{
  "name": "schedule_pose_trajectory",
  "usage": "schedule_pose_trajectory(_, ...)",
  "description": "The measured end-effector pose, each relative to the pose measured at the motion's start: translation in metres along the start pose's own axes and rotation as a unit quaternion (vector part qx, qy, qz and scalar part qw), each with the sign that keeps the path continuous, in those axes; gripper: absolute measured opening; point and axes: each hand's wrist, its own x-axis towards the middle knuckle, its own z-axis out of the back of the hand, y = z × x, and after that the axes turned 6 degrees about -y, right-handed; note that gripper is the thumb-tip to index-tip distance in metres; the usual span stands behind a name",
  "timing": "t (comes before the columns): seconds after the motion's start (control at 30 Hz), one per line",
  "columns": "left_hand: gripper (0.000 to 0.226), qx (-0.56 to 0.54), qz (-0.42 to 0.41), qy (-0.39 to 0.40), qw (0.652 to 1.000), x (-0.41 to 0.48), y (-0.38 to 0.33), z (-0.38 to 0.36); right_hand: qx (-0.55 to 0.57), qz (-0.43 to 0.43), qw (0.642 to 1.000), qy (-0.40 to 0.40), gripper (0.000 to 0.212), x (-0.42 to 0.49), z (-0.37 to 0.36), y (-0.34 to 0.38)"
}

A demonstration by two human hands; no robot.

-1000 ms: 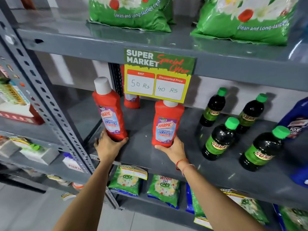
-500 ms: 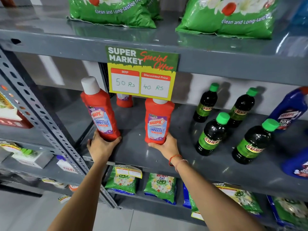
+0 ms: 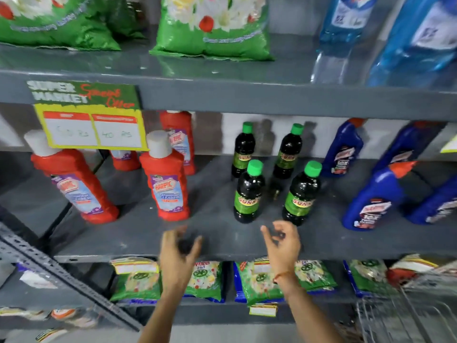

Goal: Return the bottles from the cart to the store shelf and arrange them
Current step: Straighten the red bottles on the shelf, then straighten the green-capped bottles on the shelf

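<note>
Two red Harpic bottles stand free at the front of the grey middle shelf [image 3: 222,241]: one at the left [image 3: 74,186], one further right [image 3: 165,184]. Behind them are two more red bottles [image 3: 179,139]. Several dark bottles with green caps [image 3: 249,194] stand to the right, then blue bottles [image 3: 373,196]. My left hand [image 3: 179,246] and my right hand [image 3: 282,241] hover empty at the shelf's front edge, fingers loosely curled and apart, below the dark bottles. The view is motion-blurred.
A yellow and green price sign [image 3: 91,120] hangs from the upper shelf edge. Green detergent bags [image 3: 212,28] and blue bottles [image 3: 346,33] lie on the top shelf. Green packets [image 3: 205,280] fill the lower shelf. A wire cart [image 3: 405,313] shows at the bottom right.
Both hands have let go of the two red bottles and pulled back toward the shelf's front edge. The view has swung right, bringing the cart and blue bottles in.
</note>
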Motion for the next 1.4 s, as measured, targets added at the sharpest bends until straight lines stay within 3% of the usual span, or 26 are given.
schedule_pose_trajectory(0.1, 0.061, -0.02, -0.007, 0.125, 0.992, -0.005, -0.023, -0.053, -0.052, -0.034, 0.996, -0.067, 0.047, 0.039, 0.032, -0.02)
schedule_pose_trajectory(0.2, 0.081, -0.02, 0.012, 0.178, 0.984, -0.001, -0.042, -0.091, -0.068, -0.107, 0.992, 0.005, 0.088, 0.07, 0.046, -0.032)
schedule_pose_trajectory(0.3, 0.083, -0.008, 0.024, 0.171, 0.985, 0.005, -0.052, -0.113, -0.11, -0.084, 0.988, 0.074, 0.101, 0.08, 0.047, -0.033)
schedule_pose_trajectory(0.5, 0.073, 0.05, 0.027, 0.118, 0.991, 0.009, -0.057, -0.13, -0.099, -0.06, 0.987, 0.108, 0.075, 0.091, 0.046, -0.028)
schedule_pose_trajectory(0.77, 0.064, 0.061, 0.008, 0.152, 0.986, 0.02, -0.054, -0.127, -0.098, -0.05, 0.985, 0.134, 0.06, 0.098, 0.05, -0.031)
schedule_pose_trajectory(1.23, 0.065, 0.063, 0.013, 0.183, 0.981, 0.023, -0.055, -0.121, -0.091, -0.038, 0.984, 0.149, 0.059, 0.102, 0.054, -0.036)
schedule_pose_trajectory(1.4, 0.072, 0.075, 0.012, 0.149, 0.986, 0.017, -0.054, -0.114, -0.069, -0.054, 0.979, 0.184, 0.074, 0.103, 0.064, -0.039)
